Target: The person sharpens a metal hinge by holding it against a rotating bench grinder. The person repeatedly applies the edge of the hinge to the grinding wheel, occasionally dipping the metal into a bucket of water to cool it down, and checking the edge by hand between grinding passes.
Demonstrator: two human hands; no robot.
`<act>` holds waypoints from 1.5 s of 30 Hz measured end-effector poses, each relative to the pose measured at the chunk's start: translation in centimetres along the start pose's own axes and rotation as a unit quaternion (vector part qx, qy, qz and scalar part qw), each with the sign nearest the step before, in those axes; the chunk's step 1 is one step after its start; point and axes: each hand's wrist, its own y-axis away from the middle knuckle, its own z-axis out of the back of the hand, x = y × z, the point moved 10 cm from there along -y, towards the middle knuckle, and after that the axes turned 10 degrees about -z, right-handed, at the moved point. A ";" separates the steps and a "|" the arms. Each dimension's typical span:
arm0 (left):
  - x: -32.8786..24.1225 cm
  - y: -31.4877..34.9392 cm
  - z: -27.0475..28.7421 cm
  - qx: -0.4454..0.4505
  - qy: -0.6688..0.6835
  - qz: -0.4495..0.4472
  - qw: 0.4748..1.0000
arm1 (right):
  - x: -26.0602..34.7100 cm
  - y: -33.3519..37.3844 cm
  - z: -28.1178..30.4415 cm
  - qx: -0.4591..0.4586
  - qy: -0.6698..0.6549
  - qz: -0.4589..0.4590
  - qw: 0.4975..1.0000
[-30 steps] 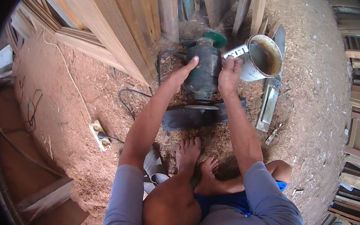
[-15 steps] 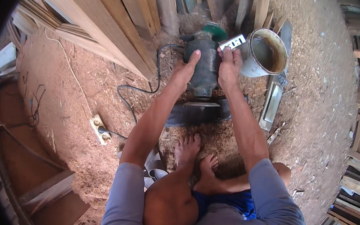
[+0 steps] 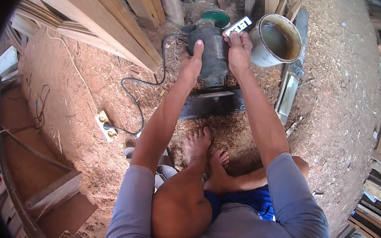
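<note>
A dark green bench grinder stands on the shavings-strewn ground beyond my feet, its motor body pointing away from me. A grey wheel is at its near end, and a green disc-shaped part at its far end. My left hand is closed against the motor's left side, thumb on top. Along the right side my right hand is closed, fingers curled at the casing. Just past those fingers sticks out a small white plate with dark marks; whether it is held or fixed there I cannot tell.
A dirty white bucket of cloudy liquid stands close to my right hand. Beneath the near wheel lies a black strip. Timber planks lean at the far left. A black cord runs to a power strip on the ground.
The view has shifted, so grinder, bucket and hands all sit higher in the picture. Both hands keep their places on the grinder, which has not visibly moved against the bucket.
</note>
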 end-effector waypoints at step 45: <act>-20.5 30.9 -6.6 0.479 0.172 -0.220 0.832 | 16.5 33.3 -0.7 0.232 -0.251 -0.154 0.927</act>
